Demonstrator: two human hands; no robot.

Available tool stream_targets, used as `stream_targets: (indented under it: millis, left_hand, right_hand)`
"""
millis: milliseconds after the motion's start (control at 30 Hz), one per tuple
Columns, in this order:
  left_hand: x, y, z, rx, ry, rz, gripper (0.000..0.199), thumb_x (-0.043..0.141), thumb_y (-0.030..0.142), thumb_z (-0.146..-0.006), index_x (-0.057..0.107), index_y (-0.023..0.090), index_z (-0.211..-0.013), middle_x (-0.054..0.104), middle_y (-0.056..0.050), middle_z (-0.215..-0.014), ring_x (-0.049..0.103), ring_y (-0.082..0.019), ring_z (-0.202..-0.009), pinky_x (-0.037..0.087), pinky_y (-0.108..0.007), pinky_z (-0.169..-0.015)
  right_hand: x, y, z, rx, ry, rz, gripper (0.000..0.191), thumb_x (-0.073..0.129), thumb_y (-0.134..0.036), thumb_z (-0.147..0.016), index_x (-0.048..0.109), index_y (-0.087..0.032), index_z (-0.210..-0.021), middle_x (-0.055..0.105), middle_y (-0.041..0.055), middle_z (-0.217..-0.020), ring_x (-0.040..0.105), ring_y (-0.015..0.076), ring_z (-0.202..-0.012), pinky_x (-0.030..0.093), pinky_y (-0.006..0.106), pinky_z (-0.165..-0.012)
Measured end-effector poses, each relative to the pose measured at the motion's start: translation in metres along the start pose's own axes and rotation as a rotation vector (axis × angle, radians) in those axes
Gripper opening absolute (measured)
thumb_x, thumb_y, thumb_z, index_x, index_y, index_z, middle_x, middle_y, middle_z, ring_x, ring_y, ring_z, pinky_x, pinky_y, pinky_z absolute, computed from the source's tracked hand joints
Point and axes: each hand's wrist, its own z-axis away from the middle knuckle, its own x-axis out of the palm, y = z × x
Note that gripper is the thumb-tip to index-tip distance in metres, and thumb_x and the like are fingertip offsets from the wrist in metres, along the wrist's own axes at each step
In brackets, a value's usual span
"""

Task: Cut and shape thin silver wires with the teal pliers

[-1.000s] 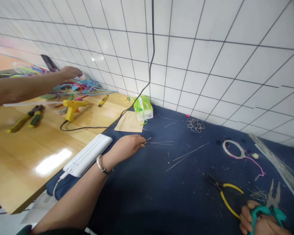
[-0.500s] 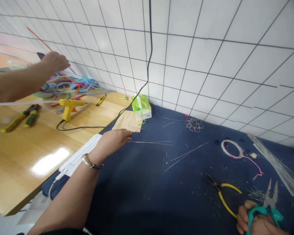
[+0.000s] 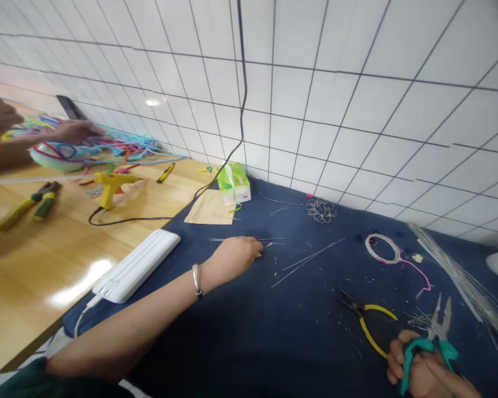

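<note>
My left hand (image 3: 234, 257), with a silver bracelet at the wrist, is closed with its fingertips pinched together over thin straight wires (image 3: 222, 240) on the dark blue cloth. A tiny light glint shows at the fingertips, too small to name. At the lower right, my right hand (image 3: 423, 371) is wrapped round the teal handles of a pair of pliers (image 3: 441, 326), whose jaws point up and stand slightly apart. Beside it lie yellow-handled pliers (image 3: 367, 315). Two more wires (image 3: 313, 260) rest to the right of my left hand.
A white power bank (image 3: 136, 265), a tissue pack (image 3: 234, 185), a coiled wire piece (image 3: 321, 210), a white ring (image 3: 382, 249) and a wire bundle (image 3: 460, 276) lie around. On the wooden table (image 3: 157, 193) are a yellow glue gun (image 3: 110, 188) and another person's hands (image 3: 77, 131).
My left hand has moved right from beside the beige sheet to over the wires. The right hand still holds the pliers. The other person's hand has moved left, and the view has shifted slightly.
</note>
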Motion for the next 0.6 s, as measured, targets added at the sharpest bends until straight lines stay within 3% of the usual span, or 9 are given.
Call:
stream_targets:
  millis: [200,367,600]
  left_hand:
    - [0.002,0.042,-0.043,0.065,-0.151,0.153,0.021,0.047,0.03,-0.082,0.064,0.019,-0.076,0.065,-0.004,-0.073,0.06,-0.018,-0.072,0.04,-0.025,-0.062]
    - [0.009,0.064,-0.079,0.056,-0.276,0.116,0.017,0.053,0.03,-0.076,0.066,0.02,-0.074,0.066,-0.005,-0.071,0.06,-0.017,-0.064,0.038,-0.023,-0.053]
    - [0.019,0.081,-0.088,0.063,-0.3,0.018,0.015,0.055,0.027,-0.076,0.067,0.018,-0.076,0.067,-0.008,-0.074,0.062,-0.02,-0.069,0.043,-0.025,-0.061]
  right_hand:
    - [0.025,-0.011,0.025,0.009,-0.001,-0.025,0.026,0.05,-0.029,-0.077,0.059,-0.024,-0.101,0.058,0.0103,-0.091,0.054,0.0286,-0.082,0.046,0.046,-0.07]
    - [0.025,-0.011,0.027,-0.01,-0.001,-0.055,0.021,0.051,-0.025,-0.08,0.063,-0.023,-0.097,0.059,0.0095,-0.098,0.055,0.0281,-0.086,0.046,0.045,-0.073]
    - [0.031,-0.015,0.038,0.007,-0.029,-0.014,0.025,0.055,-0.028,-0.078,0.061,-0.022,-0.102,0.061,0.0093,-0.088,0.058,0.0264,-0.079,0.046,0.043,-0.072]
